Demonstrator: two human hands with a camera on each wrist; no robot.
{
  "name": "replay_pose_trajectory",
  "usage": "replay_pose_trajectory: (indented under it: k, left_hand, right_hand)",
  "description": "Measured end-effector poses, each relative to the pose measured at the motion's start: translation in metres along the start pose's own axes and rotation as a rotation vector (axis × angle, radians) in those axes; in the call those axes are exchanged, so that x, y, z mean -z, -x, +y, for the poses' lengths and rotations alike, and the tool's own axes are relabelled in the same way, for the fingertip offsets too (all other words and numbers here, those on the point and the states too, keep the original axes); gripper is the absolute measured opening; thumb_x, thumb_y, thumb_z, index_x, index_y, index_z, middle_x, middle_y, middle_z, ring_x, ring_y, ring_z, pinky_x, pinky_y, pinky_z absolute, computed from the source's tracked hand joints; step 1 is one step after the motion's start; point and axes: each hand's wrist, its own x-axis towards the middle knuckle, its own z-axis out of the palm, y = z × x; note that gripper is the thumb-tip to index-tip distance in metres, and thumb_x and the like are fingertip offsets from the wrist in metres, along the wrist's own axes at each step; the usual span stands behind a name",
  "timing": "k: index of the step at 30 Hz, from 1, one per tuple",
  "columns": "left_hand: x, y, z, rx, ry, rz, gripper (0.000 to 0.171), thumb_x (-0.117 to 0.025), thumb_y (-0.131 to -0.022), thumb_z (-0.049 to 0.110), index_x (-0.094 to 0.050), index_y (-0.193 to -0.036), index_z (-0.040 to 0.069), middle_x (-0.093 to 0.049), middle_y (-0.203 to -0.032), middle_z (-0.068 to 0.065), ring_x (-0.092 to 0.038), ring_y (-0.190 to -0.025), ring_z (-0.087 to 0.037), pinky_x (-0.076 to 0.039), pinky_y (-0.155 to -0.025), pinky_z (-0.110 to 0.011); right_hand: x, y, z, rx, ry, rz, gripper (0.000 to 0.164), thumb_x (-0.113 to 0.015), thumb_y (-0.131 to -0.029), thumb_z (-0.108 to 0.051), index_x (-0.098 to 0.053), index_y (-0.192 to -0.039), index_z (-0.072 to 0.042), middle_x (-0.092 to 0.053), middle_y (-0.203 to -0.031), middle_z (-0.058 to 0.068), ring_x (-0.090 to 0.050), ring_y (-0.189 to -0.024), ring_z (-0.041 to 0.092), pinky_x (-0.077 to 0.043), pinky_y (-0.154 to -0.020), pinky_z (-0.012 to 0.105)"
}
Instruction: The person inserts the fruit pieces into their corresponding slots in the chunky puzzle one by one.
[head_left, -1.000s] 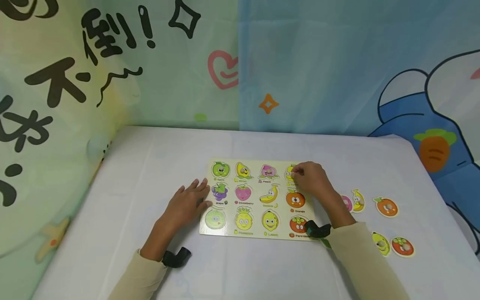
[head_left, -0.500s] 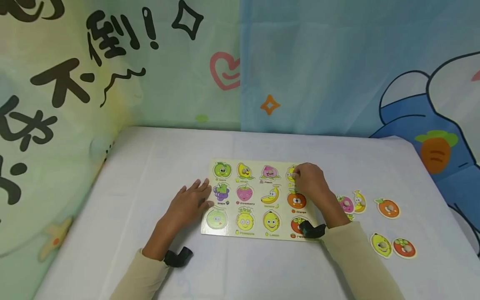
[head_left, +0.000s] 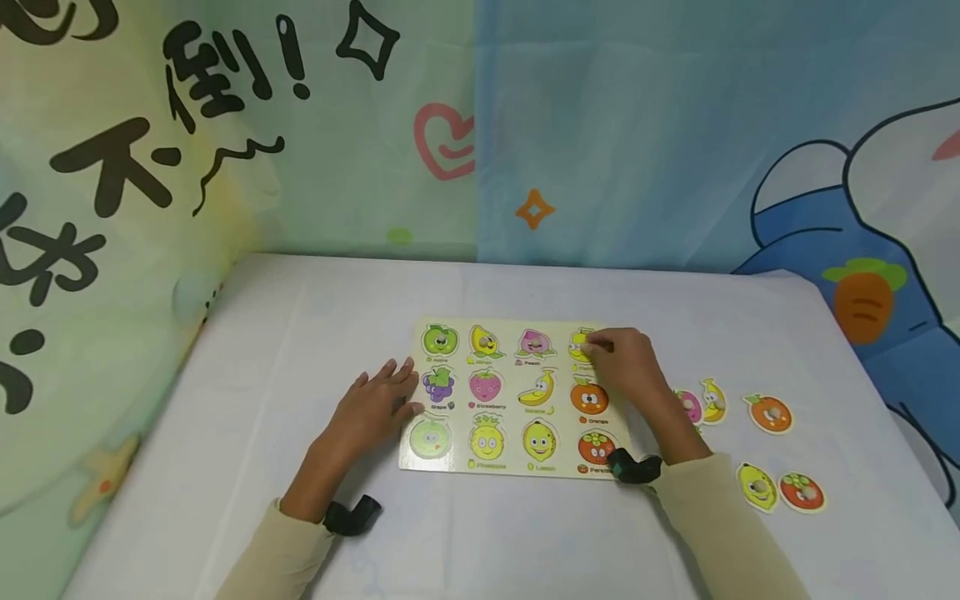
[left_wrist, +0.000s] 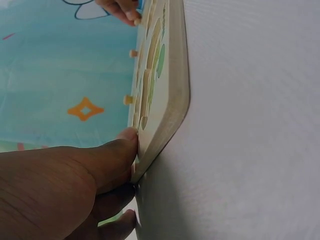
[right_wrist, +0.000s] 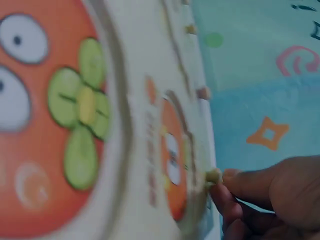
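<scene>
A pale wooden fruit puzzle board point(head_left: 465, 467) with printed fruit shapes lies on the white table. My left hand point(head_left: 375, 408) rests along its left edge, fingers extended and thumb touching the rim; the left wrist view shows the thumb point(left_wrist: 122, 150) against the board's corner. At the top right spot, my right hand point(head_left: 626, 362) pinches the small knob point(right_wrist: 214, 176) of a yellow fruit piece point(head_left: 578, 346), partly hidden by the fingers. Knobs also stand up from other top-row spots, including the peach piece point(head_left: 535, 342).
Right of the board lie loose knobbed pieces: a banana point(head_left: 714, 402), an orange point(head_left: 769, 414), a lemon point(head_left: 757, 487), a persimmon point(head_left: 802, 492) and a pink one point(head_left: 689, 406) partly behind my right forearm. A printed cloth backdrop point(head_left: 637, 150) rises behind the table.
Both hands keep nearly the same places; the right hand stays at the yellow piece in the top right spot. The view shifts slightly.
</scene>
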Motion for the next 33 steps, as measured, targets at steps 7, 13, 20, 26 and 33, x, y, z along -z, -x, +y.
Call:
replay_pose_trajectory:
  k: [7,13,20,26,33]
  left_hand:
    - [-0.001,0.0,0.0,-0.001,-0.005,0.004,0.057,-0.067,-0.093,0.032,-0.05,-0.142,0.009,-0.035,-0.151,-0.004,-0.026,-0.143,-0.03,-0.022,-0.112,-0.058]
    - [0.001,0.001,0.0,-0.003,-0.016,0.009,0.057,-0.067,-0.093,0.032,-0.05,-0.141,0.009,-0.035,-0.151,-0.004,-0.026,-0.143,-0.03,-0.023,-0.112,-0.057]
    - [0.002,0.003,0.001,-0.011,-0.011,0.018,0.056,-0.067,-0.093,0.031,-0.051,-0.141,0.007,-0.037,-0.151,-0.006,-0.027,-0.142,-0.031,-0.023,-0.112,-0.058]
    - [0.001,0.003,0.003,-0.005,-0.007,0.019,0.056,-0.067,-0.093,0.031,-0.05,-0.141,0.008,-0.036,-0.151,-0.005,-0.027,-0.143,-0.03,-0.022,-0.112,-0.058]
    - [0.0,0.002,0.001,-0.011,-0.013,0.022,0.056,-0.066,-0.094,0.032,-0.051,-0.141,0.008,-0.036,-0.151,-0.005,-0.027,-0.143,-0.03,-0.022,-0.112,-0.057]
  right_hand:
    - [0.015,0.012,0.011,0.021,-0.024,-0.005,0.03,-0.056,-0.098,-0.013,-0.066,-0.122,0.002,-0.064,-0.11,0.021,-0.055,-0.095,0.03,-0.046,-0.079,0.043]
    - [0.023,0.024,0.031,0.053,-0.034,0.068,0.031,-0.059,-0.098,-0.018,-0.066,-0.123,0.0,-0.065,-0.113,0.019,-0.059,-0.097,0.031,-0.051,-0.07,0.038]
    - [0.019,0.019,0.093,-0.004,-0.002,0.158,0.055,-0.048,-0.094,-0.06,-0.068,-0.122,-0.017,-0.065,-0.105,0.005,-0.057,-0.086,0.021,-0.049,-0.063,0.034]
    - [0.045,0.058,0.049,-0.123,-0.053,0.076,0.033,-0.059,-0.099,-0.025,-0.066,-0.122,-0.002,-0.065,-0.097,0.016,-0.059,-0.072,0.023,-0.052,-0.053,0.028]
    - [0.045,0.071,0.064,-0.141,-0.006,0.064,0.03,-0.061,-0.097,-0.022,-0.068,-0.117,0.0,-0.067,-0.109,0.018,-0.059,-0.093,0.028,-0.05,-0.074,0.039]
